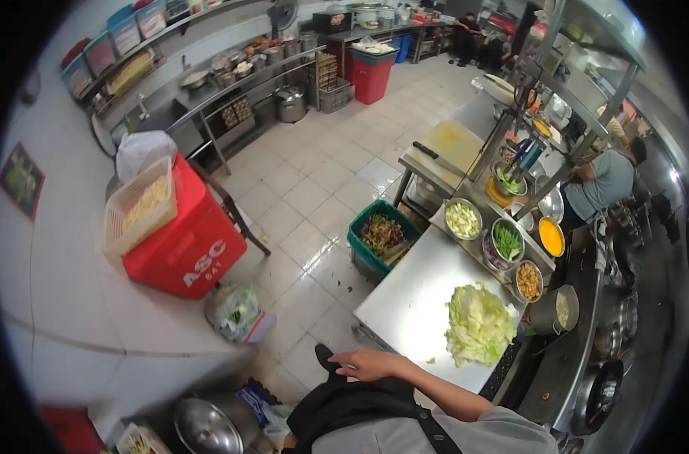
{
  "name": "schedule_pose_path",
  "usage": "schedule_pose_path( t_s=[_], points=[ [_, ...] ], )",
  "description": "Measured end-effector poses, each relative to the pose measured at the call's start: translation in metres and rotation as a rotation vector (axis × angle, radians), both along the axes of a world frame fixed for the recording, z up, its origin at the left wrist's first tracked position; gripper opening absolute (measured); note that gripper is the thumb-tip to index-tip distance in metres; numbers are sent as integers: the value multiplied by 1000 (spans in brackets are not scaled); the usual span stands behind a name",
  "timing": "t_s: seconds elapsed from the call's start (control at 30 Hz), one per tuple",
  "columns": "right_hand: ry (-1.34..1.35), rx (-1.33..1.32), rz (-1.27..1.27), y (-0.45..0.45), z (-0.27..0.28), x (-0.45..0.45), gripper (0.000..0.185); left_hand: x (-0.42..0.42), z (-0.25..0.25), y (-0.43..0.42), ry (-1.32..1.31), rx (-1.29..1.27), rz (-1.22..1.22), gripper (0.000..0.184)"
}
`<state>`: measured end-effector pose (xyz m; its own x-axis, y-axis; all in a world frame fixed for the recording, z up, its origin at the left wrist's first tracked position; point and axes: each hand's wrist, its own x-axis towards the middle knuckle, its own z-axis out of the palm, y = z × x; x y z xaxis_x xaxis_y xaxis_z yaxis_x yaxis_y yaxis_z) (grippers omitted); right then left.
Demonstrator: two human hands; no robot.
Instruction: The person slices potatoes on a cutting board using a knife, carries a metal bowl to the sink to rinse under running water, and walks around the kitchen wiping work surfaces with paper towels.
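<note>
My right hand (369,365) hangs in front of my dark apron with its fingers stretched out and nothing in them. It is near the front left corner of the steel table (394,295). A heap of torn lettuce leaves (478,324) lies on that table, to the right of my hand. Only a sliver of skin on my left side shows at the bottom edge, beside a clear plastic bag (279,416); the fingers of my left hand are hidden. Behind the lettuce stand bowls of chopped pale vegetable (462,219), cut greens (507,240) and brown pieces (528,281).
A green bin of scraps (378,234) stands against the table's far left side. A knife (435,157) lies by a cutting board (454,144). To the left is a red bin (182,238) topped by a basket (142,200). Woks (598,393) line the right; a co-worker (605,178) stands beyond.
</note>
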<state>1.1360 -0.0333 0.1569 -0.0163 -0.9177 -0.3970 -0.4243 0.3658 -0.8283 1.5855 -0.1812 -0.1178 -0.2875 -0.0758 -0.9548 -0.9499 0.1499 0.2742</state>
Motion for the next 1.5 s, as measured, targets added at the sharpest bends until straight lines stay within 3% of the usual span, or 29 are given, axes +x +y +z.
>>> schedule_pose_path(
  t_s=[0.1, 0.2, 0.27, 0.33, 0.43, 0.53, 0.57, 0.73, 0.83, 0.97, 1.07, 1.13, 1.17, 1.2, 1.23, 1.3, 1.33, 1.37, 1.4, 1.43, 1.47, 1.5],
  points=[
    [30, -41, -135, -29, 13, -48, 52, -75, -26, -113, -63, 94, -218, 39],
    [72, 25, -330, -35, -10, -95, 51, -196, -42, -227, -105, 150, -426, 39],
    [66, 123, -417, -42, -28, -127, 52, -300, -35, -294, -145, -3, -436, 47],
    [50, 236, -487, -54, -54, -156, 53, -405, -30, -352, 407, -551, -868, 50],
    [104, 254, -515, -96, -96, -200, 54, -572, 107, -372, 733, -632, -335, 52],
    [16, 208, -534, -160, -122, -259, 55, -685, 102, -417, 986, -397, -146, 53],
    [26, 185, -524, -183, -122, -282, 55, -715, 102, -427, 929, -366, -195, 52],
    [106, -7, -644, -282, -75, -415, 53, -805, 101, -470, 756, -203, -516, 49],
    [190, -54, -760, -291, -34, -491, 51, -860, 61, -506, 660, -138, -568, 50],
    [292, -88, -984, -266, -15, -583, 48, -970, 71, -516, 559, -63, -760, 53],
    [527, -287, -1372, -225, 17, -625, 44, -1087, 46, -537, 638, 7, -908, 53],
    [386, -199, -1689, -199, 83, -643, 38, -1185, 52, -551, 679, 9, -1017, 55],
    [668, -289, -1804, -190, 91, -648, 37, -1241, 55, -544, 684, -24, -951, 51],
    [680, -233, -1981, -185, 122, -648, 36, -1292, 56, -536, 678, -53, -891, 48],
    [770, -164, -2086, -181, 145, -646, 34, -1340, 69, -518, 757, -115, -1013, 49],
    [898, -213, -2267, -176, 160, -641, 30, -1413, 148, -451, 1039, -195, -1223, 49],
    [885, -242, -2340, -182, 173, -637, 28, -1451, 173, -413, 1215, -77, -1255, 44],
    [861, -274, -2409, -189, 183, -633, 27, -1480, 221, -364, 1214, 85, -1218, 41],
    [794, -359, -2472, -196, 186, -632, 27, -1505, 261, -319, 1429, 108, -1288, 41],
    [774, -428, -2509, -204, 185, -635, 27, -1539, 283, -273, 1405, 376, -1224, 39],
    [762, -495, -2539, -210, 184, -637, 27, -1520, 368, -226, 1504, 463, -1211, 36],
    [748, -568, -2565, -217, 180, -641, 28, -1520, 421, -184, 1581, 491, -1276, 37]
  ],
)
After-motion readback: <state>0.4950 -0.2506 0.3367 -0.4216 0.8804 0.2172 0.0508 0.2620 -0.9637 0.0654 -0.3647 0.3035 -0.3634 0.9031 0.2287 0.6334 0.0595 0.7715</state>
